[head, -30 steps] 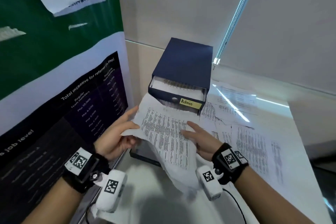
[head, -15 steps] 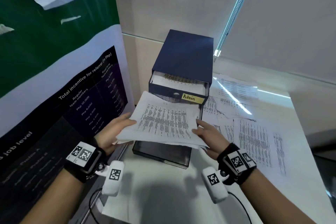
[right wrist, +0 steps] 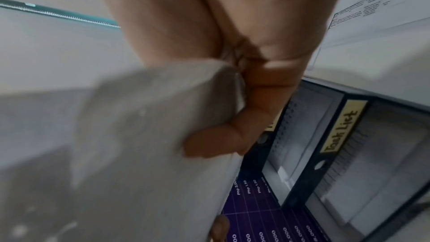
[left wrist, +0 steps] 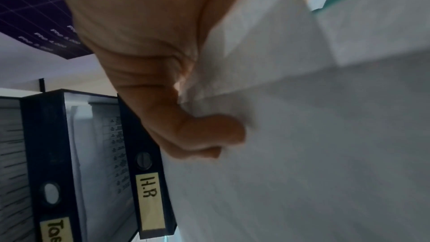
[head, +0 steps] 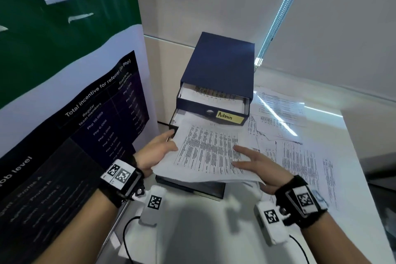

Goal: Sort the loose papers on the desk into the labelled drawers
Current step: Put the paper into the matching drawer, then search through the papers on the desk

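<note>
A dark blue drawer unit (head: 220, 64) stands at the back of the white desk (head: 203, 233). Its top drawer, labelled Admin (head: 228, 116), is partly out with sheets inside. Below it, the H.R drawer (left wrist: 150, 200) and the Task List drawer (right wrist: 342, 130) are pulled out further. Both hands hold a stack of printed papers (head: 210, 152) flat over the lower drawers, its far edge under the Admin front. My left hand (head: 169, 141) grips the stack's left edge. My right hand (head: 242, 156) grips the right edge, with fingers on top and others curled beneath.
Several loose printed sheets (head: 300, 156) are spread over the desk to the right of the drawers. A poster panel (head: 85, 113) rises close on the left. A blind cord (head: 276, 17) hangs behind the unit, against the wall.
The stack, tilted and sagging a second ago, has been levelled out and moved forward over the open lower drawers. Both hands went forward with it.
</note>
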Tool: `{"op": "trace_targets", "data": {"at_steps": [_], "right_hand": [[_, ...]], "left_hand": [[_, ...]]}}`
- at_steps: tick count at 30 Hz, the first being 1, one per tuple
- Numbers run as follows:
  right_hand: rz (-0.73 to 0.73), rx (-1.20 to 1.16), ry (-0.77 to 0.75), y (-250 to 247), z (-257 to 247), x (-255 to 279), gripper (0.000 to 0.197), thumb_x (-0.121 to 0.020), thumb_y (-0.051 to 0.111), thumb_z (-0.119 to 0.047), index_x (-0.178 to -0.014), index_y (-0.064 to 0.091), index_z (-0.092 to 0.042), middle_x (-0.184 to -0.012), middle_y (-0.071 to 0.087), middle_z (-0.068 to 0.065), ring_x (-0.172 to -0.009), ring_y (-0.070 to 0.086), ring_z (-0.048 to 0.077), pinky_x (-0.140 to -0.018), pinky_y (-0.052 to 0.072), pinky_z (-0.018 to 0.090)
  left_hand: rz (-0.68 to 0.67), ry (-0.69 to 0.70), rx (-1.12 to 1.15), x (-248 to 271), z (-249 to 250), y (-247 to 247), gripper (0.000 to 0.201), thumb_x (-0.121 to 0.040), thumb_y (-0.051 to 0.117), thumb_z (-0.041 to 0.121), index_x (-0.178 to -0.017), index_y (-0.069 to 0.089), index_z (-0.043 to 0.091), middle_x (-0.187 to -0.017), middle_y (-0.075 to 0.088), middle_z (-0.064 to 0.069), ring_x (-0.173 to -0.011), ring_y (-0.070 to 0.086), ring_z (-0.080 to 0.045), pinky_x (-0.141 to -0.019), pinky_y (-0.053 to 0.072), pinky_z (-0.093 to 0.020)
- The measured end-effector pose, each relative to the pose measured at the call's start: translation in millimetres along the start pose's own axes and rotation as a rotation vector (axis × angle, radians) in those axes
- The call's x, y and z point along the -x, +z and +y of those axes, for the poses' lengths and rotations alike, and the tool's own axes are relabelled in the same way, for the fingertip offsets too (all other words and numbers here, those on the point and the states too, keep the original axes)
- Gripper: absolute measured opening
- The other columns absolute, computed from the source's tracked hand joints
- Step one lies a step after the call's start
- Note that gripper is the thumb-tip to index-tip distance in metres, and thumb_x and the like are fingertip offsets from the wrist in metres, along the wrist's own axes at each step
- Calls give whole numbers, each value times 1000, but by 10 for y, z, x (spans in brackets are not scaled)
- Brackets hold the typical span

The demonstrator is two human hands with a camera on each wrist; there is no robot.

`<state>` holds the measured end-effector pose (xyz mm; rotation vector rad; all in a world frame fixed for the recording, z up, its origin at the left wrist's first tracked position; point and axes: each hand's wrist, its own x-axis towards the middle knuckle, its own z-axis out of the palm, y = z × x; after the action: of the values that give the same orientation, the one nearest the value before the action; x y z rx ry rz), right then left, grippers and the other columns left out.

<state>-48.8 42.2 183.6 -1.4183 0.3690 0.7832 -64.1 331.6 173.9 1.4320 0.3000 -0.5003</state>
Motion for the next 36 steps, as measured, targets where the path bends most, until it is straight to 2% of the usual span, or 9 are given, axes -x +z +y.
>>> {"op": "trace_targets", "data": {"at_steps": [6, 11, 14, 17, 23, 26, 31, 34, 36], "right_hand": [[130, 246, -196, 85, -221, -512, 36, -92, 65, -11, -125, 64, -26, -136, 56, 4, -119, 60, 28, -103, 48, 43], [79, 234, -107, 47, -253, -676, 41, -84, 76, -19, -123, 63, -21, -118, 62, 7, -77, 58, 11, -63, 53, 22], [-19, 184, -54, -9, -207, -649, 35, -84, 72, -2, -118, 65, -6, -80, 66, 5, -55, 57, 11, -53, 52, 17], [168, 150, -185, -53, -245, -784, 21, -87, 68, 1, -108, 67, 1, -61, 64, 2, -47, 56, 10, -50, 51, 17], [127, -251, -209, -346, -277, -882, 23, -89, 66, 1, -111, 64, 2, -95, 70, 21, -87, 69, 26, -72, 60, 24], [67, -180, -186, -860, -91, -713, 25, -92, 63, -3, -116, 62, 2, -108, 70, 25, -91, 69, 28, -78, 60, 27], [489, 262, -57, -2378, 517, -548, 30, -87, 71, -16, -116, 65, -8, -116, 68, 19, -94, 69, 26, -85, 59, 34], [751, 555, 153, -3188, 845, -562, 56, -81, 78, -32, -130, 57, -14, -132, 57, 16, -113, 61, 32, -99, 49, 43], [827, 604, 253, -3507, 1001, -619, 77, -75, 82, -40, -139, 48, -13, -140, 46, 20, -118, 56, 38, -100, 47, 46]], "left_hand": [[29, 15, -69, -155, 4, -44, 44, -94, 53, -4, -132, 56, 20, -108, 64, -14, -55, 58, -11, -36, 38, -17], [286, 66, -131, -489, 58, -53, 48, -90, 51, -15, -132, 53, 7, -81, 62, -15, -39, 50, -9, -33, 36, -17], [366, 70, -114, -715, 69, -28, 40, -90, 59, -8, -128, 58, 4, -72, 63, -12, -38, 54, -6, -39, 43, -15], [387, 90, -75, -952, 117, 83, 38, -87, 68, -1, -124, 62, 3, -78, 68, -14, -43, 60, -6, -47, 50, -13], [579, 135, -279, -1242, 217, 414, 13, -85, 72, 6, -98, 73, 2, -101, 72, -13, -51, 66, -1, -54, 51, -8], [664, 93, -612, -1274, 216, 524, 21, -92, 64, 16, -106, 71, 3, -109, 70, -15, -99, 67, -25, -75, 45, -22], [707, 96, -1004, -1101, 282, 963, 20, -88, 67, 24, -105, 69, 14, -126, 51, -20, -102, 58, -38, -87, 46, -37], [489, 418, -792, -1050, 371, 1578, 10, -88, 67, 17, -97, 71, 19, -102, 67, -6, -83, 64, -17, -75, 48, -24], [220, 395, -551, -1182, 322, 2104, 9, -91, 65, 10, -94, 70, 17, -88, 70, -5, -75, 67, -12, -73, 53, -22]]}}
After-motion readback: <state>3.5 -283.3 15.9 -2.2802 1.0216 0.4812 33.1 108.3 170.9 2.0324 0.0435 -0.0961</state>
